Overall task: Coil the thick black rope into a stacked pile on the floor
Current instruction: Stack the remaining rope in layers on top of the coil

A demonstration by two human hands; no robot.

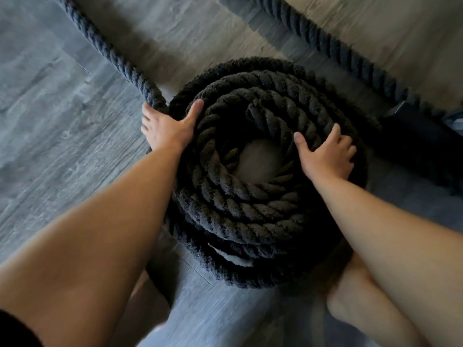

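Note:
The thick black rope [250,206] lies coiled in a round stacked pile on the grey wood floor, with a small open hole at its centre. My left hand [167,126] presses flat against the pile's left side, thumb on top of the coil, fingers beside the loose strand [105,48] that runs off to the upper left. My right hand [325,154] rests spread on the top coils at the right. A second stretch of rope [333,43] runs diagonally across the upper right. A white band [235,259] shows low on the pile's front.
Grey plank floor [50,121] spreads to the left, with a sunlit patch at the top. A dark object [421,136] sits at the right, behind the pile. My bare knee [350,304] is close to the pile's lower right.

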